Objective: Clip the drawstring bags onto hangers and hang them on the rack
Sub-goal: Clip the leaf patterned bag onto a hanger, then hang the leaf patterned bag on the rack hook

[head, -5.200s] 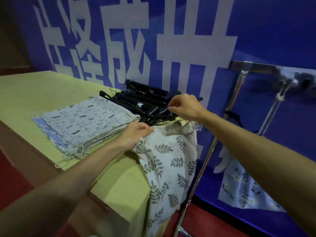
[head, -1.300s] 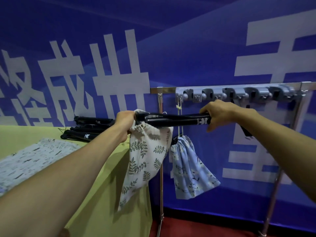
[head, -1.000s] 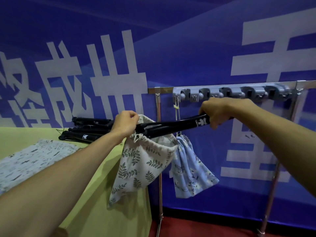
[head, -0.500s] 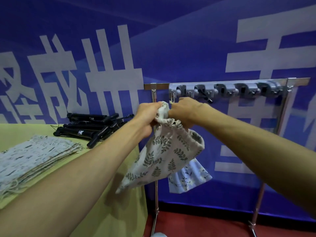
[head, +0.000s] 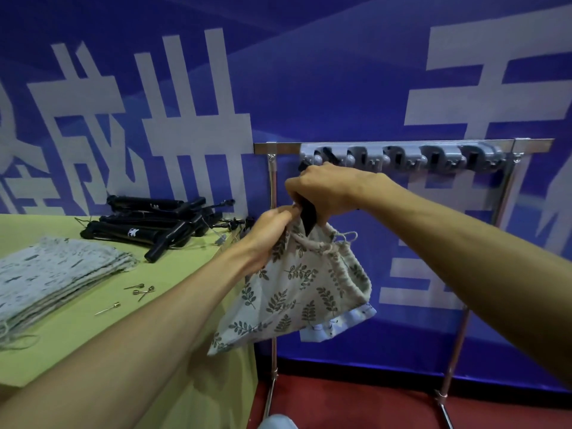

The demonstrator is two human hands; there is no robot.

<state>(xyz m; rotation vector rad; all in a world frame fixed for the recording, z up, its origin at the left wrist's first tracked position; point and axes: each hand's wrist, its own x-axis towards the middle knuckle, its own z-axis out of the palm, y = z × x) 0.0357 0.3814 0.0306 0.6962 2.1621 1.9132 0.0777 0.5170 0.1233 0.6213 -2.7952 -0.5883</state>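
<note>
A cream drawstring bag with a green leaf print (head: 297, 283) hangs from a black hanger (head: 308, 216), held up just below the left end of the rack's grey hook strip (head: 402, 156). My right hand (head: 322, 190) grips the hanger from above. My left hand (head: 269, 230) pinches the bag's top edge beside the hanger. A light blue bag (head: 337, 323) hangs on the rack behind it, mostly hidden.
On the green table (head: 77, 342) lie a pile of black hangers (head: 154, 224), a stack of folded printed bags (head: 52, 280) and some small metal pins (head: 139, 289). The rack's chrome posts (head: 464, 323) stand on a red floor before a blue banner.
The hanger with the leaf bag went from level between my hands to up against the rack's left end. Both hands have come close together at the bag's top.
</note>
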